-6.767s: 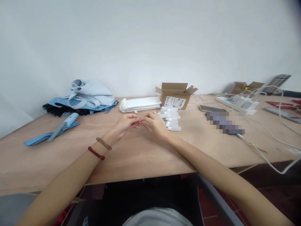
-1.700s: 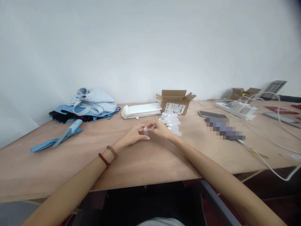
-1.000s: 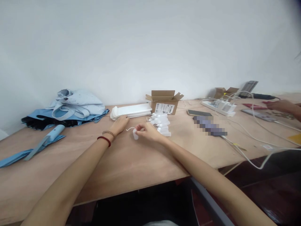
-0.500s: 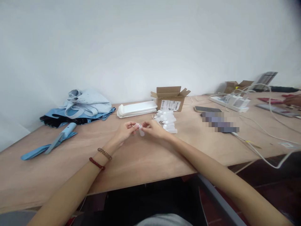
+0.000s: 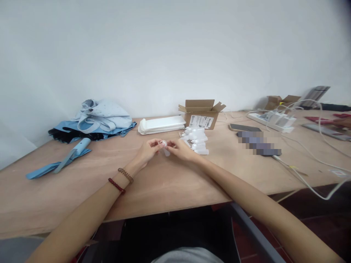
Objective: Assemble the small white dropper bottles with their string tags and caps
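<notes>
My left hand (image 5: 147, 150) and my right hand (image 5: 180, 149) meet over the middle of the wooden table (image 5: 153, 182). Both pinch a small white plastic piece (image 5: 165, 149) with a thin cord loop between their fingertips. The left wrist wears two bead bracelets (image 5: 120, 179). Just right of my right hand lies a pile of several similar small white pieces (image 5: 197, 140). Behind my hands is a flat stack of white sleeves (image 5: 161, 124).
An open cardboard box (image 5: 202, 113) stands behind the pile. A blue folded umbrella (image 5: 59, 163) and a light blue bag (image 5: 101, 117) lie at the left. Right are a phone (image 5: 245, 127), a power strip (image 5: 272, 119), white cables (image 5: 307, 164) and another person's hand (image 5: 343, 122) at the edge.
A second ago my left hand reached to the white sleeve stack while the right held the piece alone. It has come back, and both hands now pinch the piece together.
</notes>
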`<state>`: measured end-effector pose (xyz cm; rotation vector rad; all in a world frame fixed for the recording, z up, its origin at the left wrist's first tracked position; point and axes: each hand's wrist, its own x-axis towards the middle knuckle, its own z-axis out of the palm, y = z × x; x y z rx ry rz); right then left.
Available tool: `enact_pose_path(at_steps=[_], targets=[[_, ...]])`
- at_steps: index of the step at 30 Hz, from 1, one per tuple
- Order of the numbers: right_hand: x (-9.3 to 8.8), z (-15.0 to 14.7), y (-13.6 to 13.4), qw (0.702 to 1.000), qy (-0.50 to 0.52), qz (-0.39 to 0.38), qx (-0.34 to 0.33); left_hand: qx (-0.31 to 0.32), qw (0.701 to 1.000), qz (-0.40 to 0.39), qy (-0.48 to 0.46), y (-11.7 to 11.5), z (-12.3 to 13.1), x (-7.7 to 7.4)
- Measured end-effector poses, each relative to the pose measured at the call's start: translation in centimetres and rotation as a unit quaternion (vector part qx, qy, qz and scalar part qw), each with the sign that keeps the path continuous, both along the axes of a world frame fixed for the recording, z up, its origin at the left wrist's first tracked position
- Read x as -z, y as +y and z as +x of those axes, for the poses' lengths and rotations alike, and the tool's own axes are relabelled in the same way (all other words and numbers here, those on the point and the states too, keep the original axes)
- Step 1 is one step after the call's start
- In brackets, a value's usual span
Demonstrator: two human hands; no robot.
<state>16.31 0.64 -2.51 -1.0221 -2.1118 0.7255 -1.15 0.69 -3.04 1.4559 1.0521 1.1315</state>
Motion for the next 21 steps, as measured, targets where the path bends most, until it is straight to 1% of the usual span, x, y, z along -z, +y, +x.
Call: enact_pose_path(at_steps=[4,7,9,11,14,16,21], targets=[[0.2,0.1,0.1,1.0,-0.026,0.01,0.001,0.007,0.999,0.025,0.035,0.2,0.0,0.2],[0.6,0.1,0.2,0.995,-0.09,0.034,-0.003,0.008,0.995,0.064,0.082,0.4,-0.2,0.2],[0.8,0.0,0.3,0.991,-0.127,0.053,0.001,0.016,0.987,0.103,0.123,0.4,-0.3,0.1],[1.1,0.0,0.4,0.988,-0.14,0.062,0.009,0.022,0.971,0.158,0.177,0.4,-0.5,-0.2],[1.2,0.0,0.6,0.987,-0.143,0.064,0.013,0.009,0.939,0.227,0.256,0.2,-0.6,-0.6],[1.3,-0.1,0.6,0.987,-0.146,0.065,0.012,0.002,0.924,0.25,0.288,0.0,-0.6,-0.9],[1.2,-0.1,0.5,0.985,-0.155,0.075,0.007,0.011,0.903,0.278,0.327,-0.3,-0.7,-1.3]])
